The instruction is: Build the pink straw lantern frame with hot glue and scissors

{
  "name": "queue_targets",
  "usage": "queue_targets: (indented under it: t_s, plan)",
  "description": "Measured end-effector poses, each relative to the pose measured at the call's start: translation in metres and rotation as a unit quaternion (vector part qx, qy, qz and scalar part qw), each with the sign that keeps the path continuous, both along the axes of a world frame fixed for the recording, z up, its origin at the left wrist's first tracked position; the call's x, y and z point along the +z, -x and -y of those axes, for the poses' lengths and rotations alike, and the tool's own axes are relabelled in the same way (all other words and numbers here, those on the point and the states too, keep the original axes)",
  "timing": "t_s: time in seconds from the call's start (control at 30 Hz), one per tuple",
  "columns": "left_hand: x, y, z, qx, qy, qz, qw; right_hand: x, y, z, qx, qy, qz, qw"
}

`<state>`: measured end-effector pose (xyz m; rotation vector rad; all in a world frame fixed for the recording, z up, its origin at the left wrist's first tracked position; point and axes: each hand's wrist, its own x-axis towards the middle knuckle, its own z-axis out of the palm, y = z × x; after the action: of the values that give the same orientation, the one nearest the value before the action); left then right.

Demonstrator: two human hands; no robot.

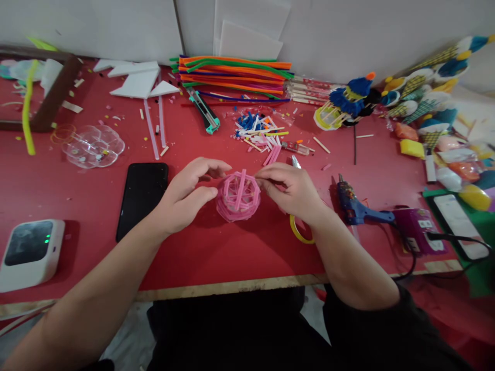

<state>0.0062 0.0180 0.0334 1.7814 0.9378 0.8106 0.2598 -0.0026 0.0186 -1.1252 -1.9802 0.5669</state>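
In front of me on the red table stands a small round openwork basket [238, 198], built of pink sticks, with one pink stick lying across its top. My left hand [189, 193] is at its left side, thumb and fingers apart, the thumb tip close to the rim; whether it touches is unclear. On the right, the thumb and fingertips of my right hand [288, 188] are pinched together at the rim. What they hold, if anything, is too small to make out. Partly under that hand lie scissors with a yellow handle [300, 234]. Loose pink sticks [273, 154] lie just behind.
A black phone [141, 198] lies left, near a white device [33, 252]. A blue glue gun [358, 203] with a cable is at right. Behind are a cutter [203, 111], a pile of cut sticks [259, 129] and bright pipe cleaners [235, 74]. The table's front edge [232, 287] is close.
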Motion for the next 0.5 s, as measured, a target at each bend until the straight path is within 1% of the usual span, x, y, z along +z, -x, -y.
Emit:
queue_targets:
  t_s: [0.1, 0.17, 0.23, 0.3, 0.4, 0.5]
  plan:
    - [0.005, 0.002, 0.005, -0.072, -0.02, 0.01, 0.997, 0.0, 0.001, 0.005, 0.008, 0.014, -0.032, 0.999]
    - [0.007, 0.001, 0.009, -0.106, -0.028, 0.009, 0.994, 0.002, 0.001, 0.009, 0.015, 0.031, -0.058, 0.998]
    - [0.006, -0.001, 0.011, -0.107, -0.043, -0.004, 0.993, 0.003, 0.003, 0.013, 0.026, 0.033, -0.08, 0.996]
    - [0.003, -0.003, 0.013, -0.092, -0.062, -0.014, 0.994, 0.004, 0.006, 0.015, 0.039, 0.019, -0.091, 0.995]
    - [-0.004, -0.004, 0.012, -0.075, -0.09, -0.017, 0.993, 0.002, 0.012, 0.018, 0.06, -0.002, -0.085, 0.995]
    - [-0.012, -0.004, 0.01, -0.064, -0.132, 0.003, 0.989, -0.002, 0.016, 0.018, 0.075, -0.032, -0.074, 0.994]
